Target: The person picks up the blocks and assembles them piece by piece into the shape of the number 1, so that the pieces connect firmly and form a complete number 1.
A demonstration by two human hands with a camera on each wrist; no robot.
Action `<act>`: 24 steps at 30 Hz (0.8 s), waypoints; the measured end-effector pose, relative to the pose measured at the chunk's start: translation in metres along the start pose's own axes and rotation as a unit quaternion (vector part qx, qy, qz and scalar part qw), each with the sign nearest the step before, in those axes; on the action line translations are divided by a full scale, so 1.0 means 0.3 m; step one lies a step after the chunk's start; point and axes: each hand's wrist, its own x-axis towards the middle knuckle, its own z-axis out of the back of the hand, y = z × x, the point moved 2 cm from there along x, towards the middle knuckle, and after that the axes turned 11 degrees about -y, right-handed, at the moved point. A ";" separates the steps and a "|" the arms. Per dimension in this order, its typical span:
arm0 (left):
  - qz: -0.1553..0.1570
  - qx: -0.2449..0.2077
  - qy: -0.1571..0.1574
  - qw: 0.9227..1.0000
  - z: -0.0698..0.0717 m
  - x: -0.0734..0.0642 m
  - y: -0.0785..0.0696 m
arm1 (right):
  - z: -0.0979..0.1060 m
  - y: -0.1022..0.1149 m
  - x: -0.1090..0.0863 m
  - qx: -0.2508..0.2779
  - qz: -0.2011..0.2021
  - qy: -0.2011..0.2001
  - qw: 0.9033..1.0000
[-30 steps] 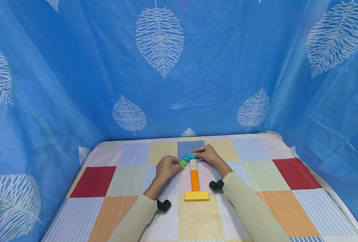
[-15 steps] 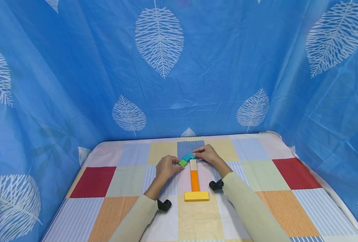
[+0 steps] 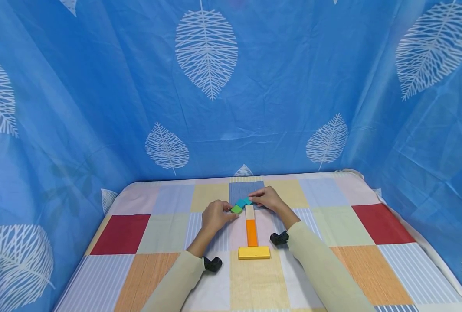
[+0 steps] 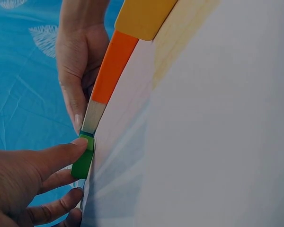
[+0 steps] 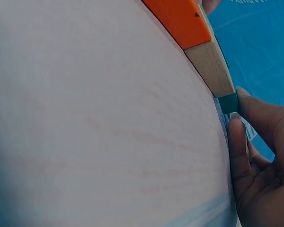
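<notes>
In the head view a short slanting row is made of a green block [image 3: 236,209], a blue block [image 3: 241,203] and a teal block [image 3: 248,200]. My left hand [image 3: 214,216] pinches the green block between thumb and fingers at the row's near end. At the far end, my right hand [image 3: 267,198] holds the teal block, its thumb against one side in the right wrist view. Just below the row, a plain wooden block [image 3: 249,212] meets an orange block [image 3: 251,233], which runs down to a yellow block [image 3: 253,253] lying crosswise.
A patchwork cloth [image 3: 168,234] covers the table. Blue curtains [image 3: 254,95] with white leaf prints stand behind and on both sides. Black cameras sit on the left wrist [image 3: 213,264] and the right wrist [image 3: 279,238], one on either side of the yellow block.
</notes>
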 end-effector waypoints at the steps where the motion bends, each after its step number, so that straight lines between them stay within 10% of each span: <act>1: 0.000 0.000 0.000 1.000 -0.001 0.000 0.000 | 0.000 0.000 0.000 -0.001 0.000 -0.001 1.000; 24: -0.008 0.012 -0.008 1.000 -0.011 0.002 0.008 | 0.002 0.007 0.001 -0.001 -0.003 0.001 1.000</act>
